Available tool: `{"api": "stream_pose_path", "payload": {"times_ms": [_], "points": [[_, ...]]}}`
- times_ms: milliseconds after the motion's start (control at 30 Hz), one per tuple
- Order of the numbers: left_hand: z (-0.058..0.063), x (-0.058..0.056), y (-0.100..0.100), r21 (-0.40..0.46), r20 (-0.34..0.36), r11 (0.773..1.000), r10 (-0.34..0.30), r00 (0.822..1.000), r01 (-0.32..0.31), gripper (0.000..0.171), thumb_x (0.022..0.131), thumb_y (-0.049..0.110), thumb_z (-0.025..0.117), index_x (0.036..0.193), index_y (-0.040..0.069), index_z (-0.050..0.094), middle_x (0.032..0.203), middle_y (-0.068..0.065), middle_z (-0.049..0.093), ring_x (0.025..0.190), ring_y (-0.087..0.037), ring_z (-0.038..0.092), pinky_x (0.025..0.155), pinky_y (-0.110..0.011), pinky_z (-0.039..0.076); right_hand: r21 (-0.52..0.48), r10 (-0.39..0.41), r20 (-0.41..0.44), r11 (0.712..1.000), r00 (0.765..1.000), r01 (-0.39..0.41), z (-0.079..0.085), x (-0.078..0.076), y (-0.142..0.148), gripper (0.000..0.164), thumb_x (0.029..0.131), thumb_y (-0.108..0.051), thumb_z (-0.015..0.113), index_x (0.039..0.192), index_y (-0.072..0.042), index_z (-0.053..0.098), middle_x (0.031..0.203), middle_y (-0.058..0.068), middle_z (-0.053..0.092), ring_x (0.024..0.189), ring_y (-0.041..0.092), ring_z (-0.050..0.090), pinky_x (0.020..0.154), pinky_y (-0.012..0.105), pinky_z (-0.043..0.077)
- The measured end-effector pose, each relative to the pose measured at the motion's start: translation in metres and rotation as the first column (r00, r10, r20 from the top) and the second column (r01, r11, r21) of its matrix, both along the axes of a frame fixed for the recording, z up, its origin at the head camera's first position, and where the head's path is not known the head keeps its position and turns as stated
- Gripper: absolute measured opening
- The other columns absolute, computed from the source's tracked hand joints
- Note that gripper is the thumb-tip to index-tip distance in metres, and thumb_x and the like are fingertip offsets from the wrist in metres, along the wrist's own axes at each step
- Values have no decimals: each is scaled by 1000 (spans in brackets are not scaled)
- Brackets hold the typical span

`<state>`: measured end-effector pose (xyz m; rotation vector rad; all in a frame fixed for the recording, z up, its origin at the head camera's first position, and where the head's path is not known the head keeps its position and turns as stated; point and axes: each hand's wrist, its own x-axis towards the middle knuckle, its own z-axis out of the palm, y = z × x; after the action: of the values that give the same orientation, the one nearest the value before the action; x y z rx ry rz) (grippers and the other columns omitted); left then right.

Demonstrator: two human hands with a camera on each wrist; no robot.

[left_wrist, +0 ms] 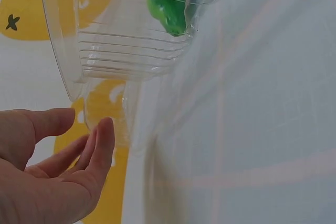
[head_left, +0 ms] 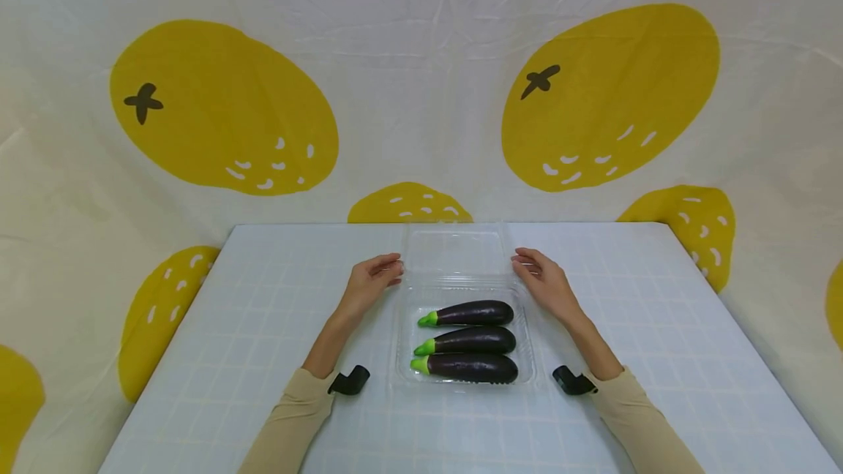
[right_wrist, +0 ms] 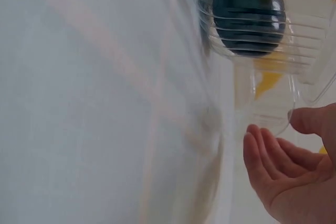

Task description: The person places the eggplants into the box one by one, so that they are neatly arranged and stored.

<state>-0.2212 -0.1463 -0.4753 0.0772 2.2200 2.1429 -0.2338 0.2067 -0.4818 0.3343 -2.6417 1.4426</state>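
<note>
A clear plastic clamshell box (head_left: 403,357) lies unfolded on the table, its lid (head_left: 454,253) laid back on the far side. Three dark eggplants (head_left: 476,340) with green stem ends lie side by side in the base, stems to the left. My left hand (head_left: 370,282) is at the lid's left edge, thumb and fingers (left_wrist: 106,135) parted and loosely bent. At the lid's right edge is my right hand (head_left: 545,285), its fingertips (right_wrist: 253,132) close to the rim and thumb (right_wrist: 304,119) apart from them.
A pale checked cloth (head_left: 263,357) covers the table. Behind it hangs a white sheet (head_left: 421,93) printed with large yellow fruits. Black wrist cameras (head_left: 350,380) are strapped on over beige sleeves (head_left: 290,415).
</note>
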Motion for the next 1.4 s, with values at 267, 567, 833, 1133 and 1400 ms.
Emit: {"api": "stream_pose_path", "payload": {"times_ms": [267,567,833,1133,1400], "points": [[2,2,2,-31,-16,999,14,1000,-15,44,97,-4,67,139,-11,56,128,-33,62,114,-39,66,90,-28,59,-33,10,-10,999,1000,-10,10,6,-2,40,104,-12,62,137,11,55,128,27,66,120,40,63,105,36,51],[9,5,2,-55,-66,998,25,998,-28,49,95,-3,70,141,-8,55,122,-31,65,107,-33,68,84,-19,58,-137,-5,-89,991,996,-8,9,3,-1,43,98,-2,69,136,12,55,123,29,67,111,43,65,90,6,47],[16,6,2,-141,-103,989,33,994,-48,45,93,-3,72,137,-6,60,114,-25,69,107,-35,68,83,-15,56,-190,-18,-142,982,990,-10,17,7,-4,46,92,5,72,134,13,57,118,33,66,102,39,66,88,8,50],[20,9,4,-140,-187,988,45,981,-71,32,94,-2,72,126,-5,65,110,-28,68,105,-39,66,85,-19,57,-134,-49,-224,991,973,19,48,26,-11,38,86,10,77,122,14,63,106,32,69,91,43,66,83,15,56],[23,12,9,-254,-333,947,106,937,-197,23,92,0,76,113,-2,69,98,-17,71,92,-32,69,78,-20,56,-113,-74,-273,993,959,44,24,13,1,31,86,3,81,112,9,66,100,23,70,86,27,66,80,9,53]]}}
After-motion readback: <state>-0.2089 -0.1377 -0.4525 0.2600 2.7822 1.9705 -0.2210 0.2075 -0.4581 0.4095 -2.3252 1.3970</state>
